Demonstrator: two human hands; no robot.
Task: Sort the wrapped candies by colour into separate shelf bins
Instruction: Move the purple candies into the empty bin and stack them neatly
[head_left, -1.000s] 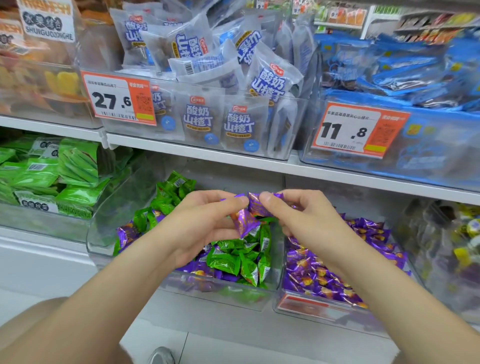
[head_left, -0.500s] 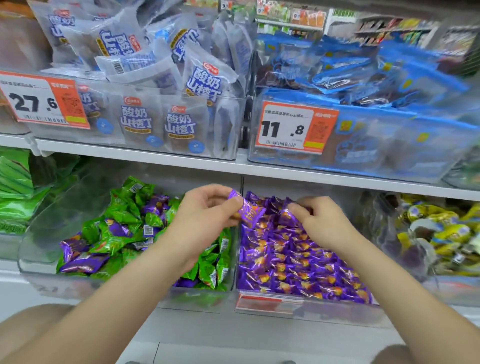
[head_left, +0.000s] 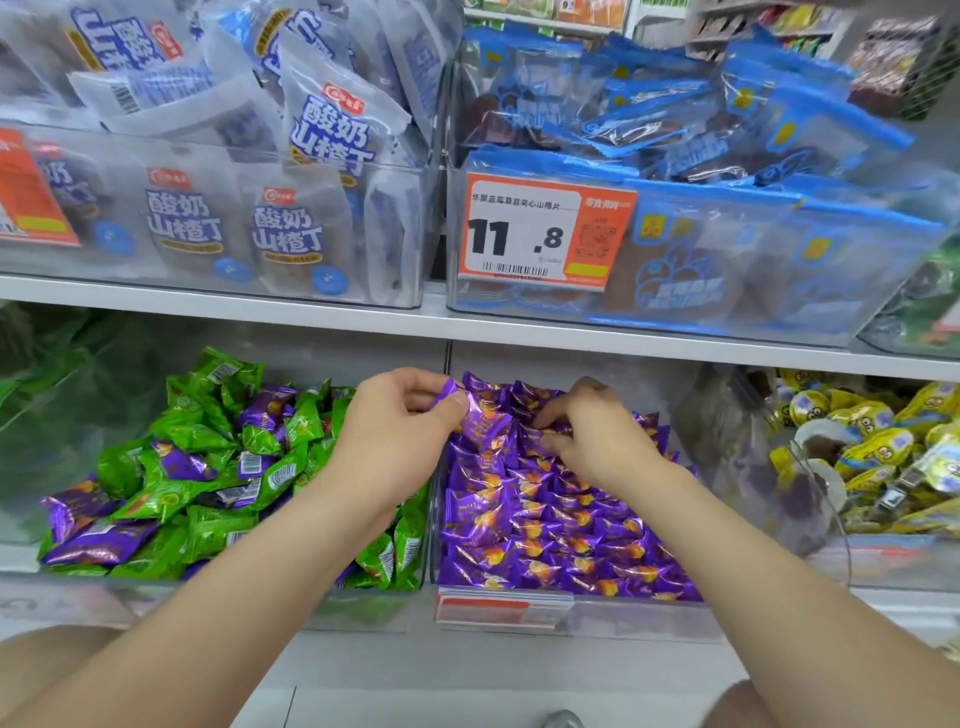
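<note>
The purple bin (head_left: 623, 618) sits just right of the mixed bin (head_left: 208, 597). The left hand (head_left: 400, 431) pinches a purple candy (head_left: 480, 423) at the purple bin's back corner, so drop it low and flat. The right hand (head_left: 602, 441) curls into that bin, maybe gripping one; I cannot tell

Left hand (head_left: 400, 431) pinching purple candy (head_left: 480, 423); right hand (head_left: 597, 436) among purple candies (head_left: 561, 540).

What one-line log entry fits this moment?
left hand: pinches purple candy over purple bin | right hand: touches that bin's candies | green bin: purple strays inside
</note>
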